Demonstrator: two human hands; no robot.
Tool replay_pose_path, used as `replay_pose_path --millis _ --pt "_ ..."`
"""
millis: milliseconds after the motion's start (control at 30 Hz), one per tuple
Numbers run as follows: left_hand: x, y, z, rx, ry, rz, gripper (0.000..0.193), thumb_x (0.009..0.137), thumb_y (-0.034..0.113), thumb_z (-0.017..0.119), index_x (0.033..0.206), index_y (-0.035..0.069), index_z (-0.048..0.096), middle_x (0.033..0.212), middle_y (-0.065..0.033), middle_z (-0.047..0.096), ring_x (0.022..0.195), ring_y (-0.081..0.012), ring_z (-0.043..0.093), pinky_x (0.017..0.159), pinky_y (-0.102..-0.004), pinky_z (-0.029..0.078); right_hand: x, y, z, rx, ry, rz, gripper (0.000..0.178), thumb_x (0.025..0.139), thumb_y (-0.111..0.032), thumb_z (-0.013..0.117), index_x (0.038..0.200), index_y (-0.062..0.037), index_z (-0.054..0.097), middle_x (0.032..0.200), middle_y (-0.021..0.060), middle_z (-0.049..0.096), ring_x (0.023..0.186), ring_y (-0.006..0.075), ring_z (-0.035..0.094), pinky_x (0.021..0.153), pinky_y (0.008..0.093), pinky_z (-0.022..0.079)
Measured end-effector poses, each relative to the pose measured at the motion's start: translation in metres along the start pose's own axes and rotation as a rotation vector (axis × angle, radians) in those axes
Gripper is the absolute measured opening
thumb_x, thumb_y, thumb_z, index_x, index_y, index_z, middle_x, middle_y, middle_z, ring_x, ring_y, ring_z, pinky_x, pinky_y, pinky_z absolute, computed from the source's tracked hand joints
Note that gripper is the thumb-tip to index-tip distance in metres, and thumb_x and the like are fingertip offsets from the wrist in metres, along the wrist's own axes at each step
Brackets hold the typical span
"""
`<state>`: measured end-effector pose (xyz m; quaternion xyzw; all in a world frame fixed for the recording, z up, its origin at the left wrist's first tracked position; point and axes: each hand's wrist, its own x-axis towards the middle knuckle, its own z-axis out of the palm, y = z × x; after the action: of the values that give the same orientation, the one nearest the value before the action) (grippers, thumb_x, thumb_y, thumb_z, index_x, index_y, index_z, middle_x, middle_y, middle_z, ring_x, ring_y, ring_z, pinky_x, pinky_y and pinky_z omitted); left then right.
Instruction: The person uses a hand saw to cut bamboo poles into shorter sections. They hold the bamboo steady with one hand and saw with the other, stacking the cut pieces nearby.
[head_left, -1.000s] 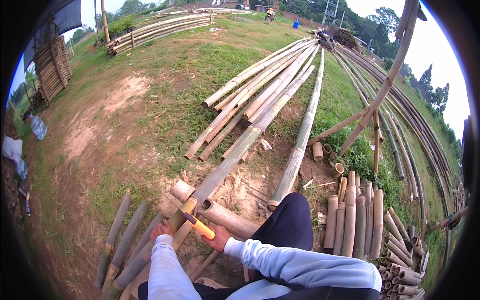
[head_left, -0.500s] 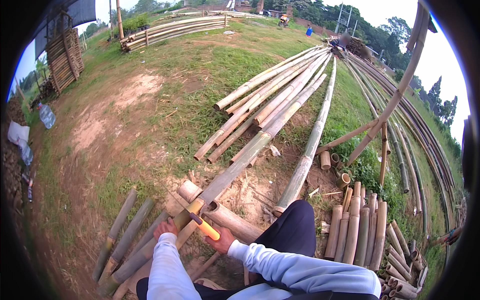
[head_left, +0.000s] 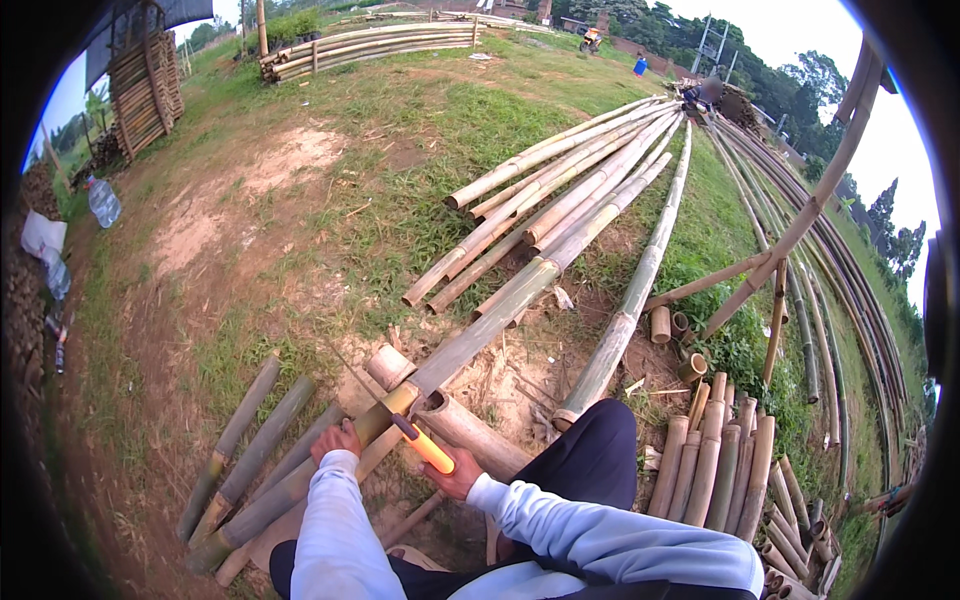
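A long greenish bamboo pole [head_left: 450, 352] runs from the lower left up toward the far stack. My left hand [head_left: 337, 441] is wrapped over it, left of a pale yellowish joint. My right hand [head_left: 459, 474] grips the yellow-orange and black handle of a handsaw [head_left: 428, 447]. Its thin blade crosses the pole close to that joint and points up and left; how deep it sits cannot be seen. Beneath the pole, a thick bamboo log [head_left: 468, 437] acts as a rest, with a short upright stub [head_left: 389, 367] beside it.
Cut bamboo lengths [head_left: 712, 465] stand at the right, with more pieces [head_left: 245, 430] leaning at the left. Long poles [head_left: 590, 195] lie ahead on grass; another pole [head_left: 628, 310] ends near my knee. A slanted wooden post [head_left: 800, 225] rises at the right. A person [head_left: 700, 95] is far off.
The view has shifted a little, so the scene sits slightly further right. Both hands keep their hold; the handsaw stays across the pole, with at most a slight shift.
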<state>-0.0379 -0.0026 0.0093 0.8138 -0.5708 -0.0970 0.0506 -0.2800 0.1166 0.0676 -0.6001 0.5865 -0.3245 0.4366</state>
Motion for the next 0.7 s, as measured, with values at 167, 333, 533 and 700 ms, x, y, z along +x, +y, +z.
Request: replay_pose_path --millis 167,333,533,700 --pt "0.002 0.008 -0.008 -0.020 -0.001 0.026 0.056 0.097 0.049 0.045 0.094 0.003 0.077 0.101 -0.0242 0.073 0.098 -0.0405 0.071 0.092 -0.0478 0.053 -0.017 0.034 0.014 0.094 0.066 -0.088 0.033 0.092 -0.035 0.071 0.105 -0.0046 0.067 0.086 0.0214 0.069 0.081 0.0413 0.068 0.074 0.0450 0.052" --pt "0.001 -0.002 -0.004 0.013 -0.007 0.013 0.056 0.098 0.049 0.045 0.092 0.003 0.077 0.101 -0.0237 0.073 0.097 -0.0398 0.071 0.091 -0.0476 0.054 -0.037 -0.008 -0.011 -0.024 -0.017 -0.007 0.034 0.090 -0.035 0.073 0.103 -0.0041 0.066 0.083 0.0208 0.068 0.079 0.0408 0.067 0.071 0.0450 0.052" --pt "-0.010 0.008 -0.012 0.024 -0.066 -0.005 0.056 0.099 0.048 0.042 0.091 0.004 0.077 0.097 -0.0230 0.074 0.095 -0.0382 0.072 0.091 -0.0483 0.052 -0.181 -0.051 -0.093 0.074 -0.028 0.109 0.020 0.091 -0.021 0.073 0.103 -0.0053 0.072 0.081 0.0105 0.073 0.076 0.0231 0.074 0.074 0.0361 0.057" --pt "-0.001 -0.004 -0.003 0.022 -0.050 -0.035 0.056 0.100 0.047 0.041 0.092 0.005 0.078 0.097 -0.0219 0.075 0.095 -0.0376 0.072 0.094 -0.0482 0.050 -0.143 -0.002 -0.056 0.018 0.014 0.031 0.021 0.086 -0.024 0.077 0.092 -0.0037 0.072 0.075 0.0136 0.070 0.069 0.0255 0.072 0.066 0.0376 0.055"
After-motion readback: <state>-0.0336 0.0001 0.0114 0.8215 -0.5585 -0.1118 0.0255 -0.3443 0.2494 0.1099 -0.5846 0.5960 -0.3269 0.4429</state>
